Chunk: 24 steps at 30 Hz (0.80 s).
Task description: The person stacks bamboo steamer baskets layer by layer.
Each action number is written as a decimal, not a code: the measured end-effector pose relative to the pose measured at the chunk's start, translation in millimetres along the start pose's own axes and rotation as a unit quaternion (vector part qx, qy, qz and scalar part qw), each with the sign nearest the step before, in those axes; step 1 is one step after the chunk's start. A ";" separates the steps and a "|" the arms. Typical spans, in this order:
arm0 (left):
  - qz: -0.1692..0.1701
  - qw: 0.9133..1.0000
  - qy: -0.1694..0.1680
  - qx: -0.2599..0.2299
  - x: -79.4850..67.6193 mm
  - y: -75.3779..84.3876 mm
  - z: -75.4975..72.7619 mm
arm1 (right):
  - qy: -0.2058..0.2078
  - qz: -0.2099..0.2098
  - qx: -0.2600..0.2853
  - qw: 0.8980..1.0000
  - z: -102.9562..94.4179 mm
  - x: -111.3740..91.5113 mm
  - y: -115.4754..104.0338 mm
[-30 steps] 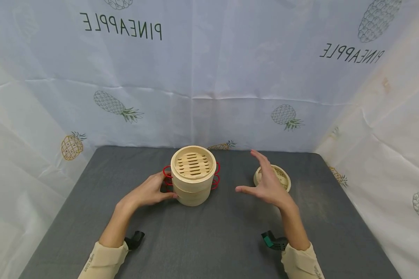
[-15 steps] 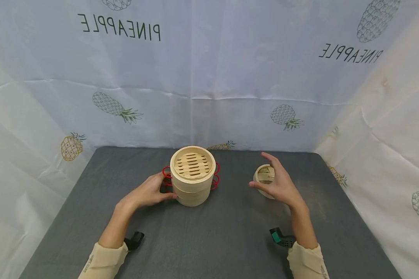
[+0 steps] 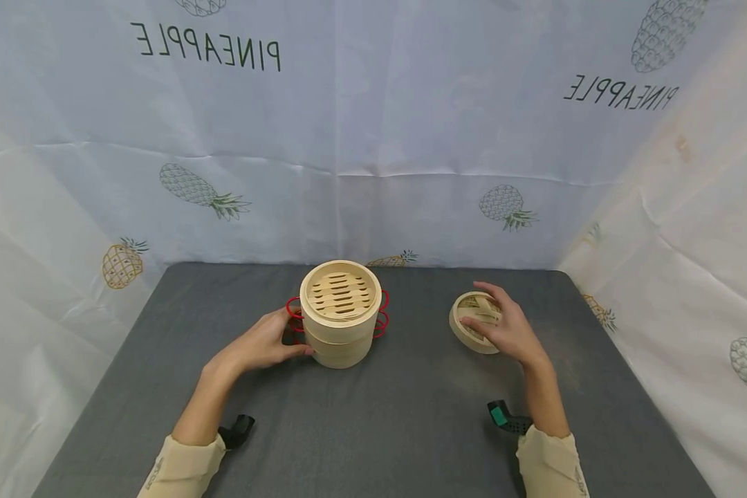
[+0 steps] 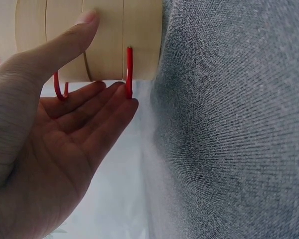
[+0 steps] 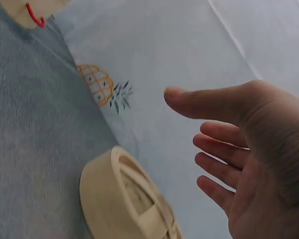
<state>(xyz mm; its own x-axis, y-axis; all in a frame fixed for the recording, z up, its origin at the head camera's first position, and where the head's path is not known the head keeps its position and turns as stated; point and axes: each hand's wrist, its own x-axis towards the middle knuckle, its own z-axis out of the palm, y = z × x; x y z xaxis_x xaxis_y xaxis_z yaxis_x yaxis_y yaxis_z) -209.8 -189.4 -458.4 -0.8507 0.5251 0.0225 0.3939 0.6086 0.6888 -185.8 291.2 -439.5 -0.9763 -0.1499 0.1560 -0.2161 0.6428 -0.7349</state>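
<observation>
A stack of bamboo steamer baskets with red side handles stands upright on the dark table, its slatted top tier uncovered. At its left side is my left hand. In the left wrist view the thumb lies along the bamboo wall, while the fairly straight fingers reach beside the red handles. The round bamboo steamer lid, with a woven top and a strap across it, lies at the right. Over its right part hovers my right hand, thumb and fingers spread; the right wrist view shows nothing between them.
A grey-black cloth covers the table. White curtain printed with pineapples hangs behind and along both sides, close to the table's back edge. Black wrist devices sit under both forearms.
My right hand has moved to the right and lower, over the lid, with thumb and fingers closer together. The left hand stays at the steamer stack, and the stack stands where it was.
</observation>
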 end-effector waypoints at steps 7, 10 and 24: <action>0.000 1.000 0.001 -0.001 1.1 -0.6 0.8 | 0.003 -0.004 0.010 1.000 -0.7 -0.6 19.9; 0.001 1.000 0.003 0.002 1.4 -1.0 0.6 | 0.009 -0.001 0.013 1.000 -1.0 -0.6 24.5; -0.001 1.000 0.002 0.008 0.5 -1.4 0.0 | 0.049 0.003 0.009 0.999 3.9 -3.5 42.4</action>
<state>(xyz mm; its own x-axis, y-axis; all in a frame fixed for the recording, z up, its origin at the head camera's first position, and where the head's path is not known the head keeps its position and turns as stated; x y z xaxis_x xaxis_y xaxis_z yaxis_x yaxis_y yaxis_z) -210.8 -190.1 -459.4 -0.8533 0.5209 0.0246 0.3976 0.6192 0.6771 -191.5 316.1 -473.7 -0.9741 -0.0720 0.2145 -0.2112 0.6290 -0.7481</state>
